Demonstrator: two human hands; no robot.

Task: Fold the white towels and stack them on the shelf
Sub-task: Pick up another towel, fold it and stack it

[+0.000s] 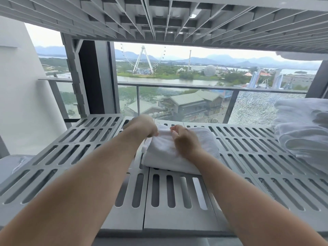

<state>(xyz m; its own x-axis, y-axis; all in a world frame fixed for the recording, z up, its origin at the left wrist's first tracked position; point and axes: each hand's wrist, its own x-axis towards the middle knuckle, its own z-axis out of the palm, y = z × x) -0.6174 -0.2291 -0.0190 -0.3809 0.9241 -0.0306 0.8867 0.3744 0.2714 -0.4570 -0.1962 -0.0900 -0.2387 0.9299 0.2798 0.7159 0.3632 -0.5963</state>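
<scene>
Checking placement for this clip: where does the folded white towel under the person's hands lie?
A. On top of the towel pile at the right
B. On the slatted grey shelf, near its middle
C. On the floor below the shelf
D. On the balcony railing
B: the folded towel lies flat on the slatted shelf near its middle, both hands on it, apart from the towel pile at the right.

A grey plastic shelf (pixel 177 201) with long slotted openings carries two things — a folded white terry towel (pixel 165 155) lying near the middle, toward the back, and a stack of folded white towels (pixel 305 128) at the right end, well apart from it.
</scene>
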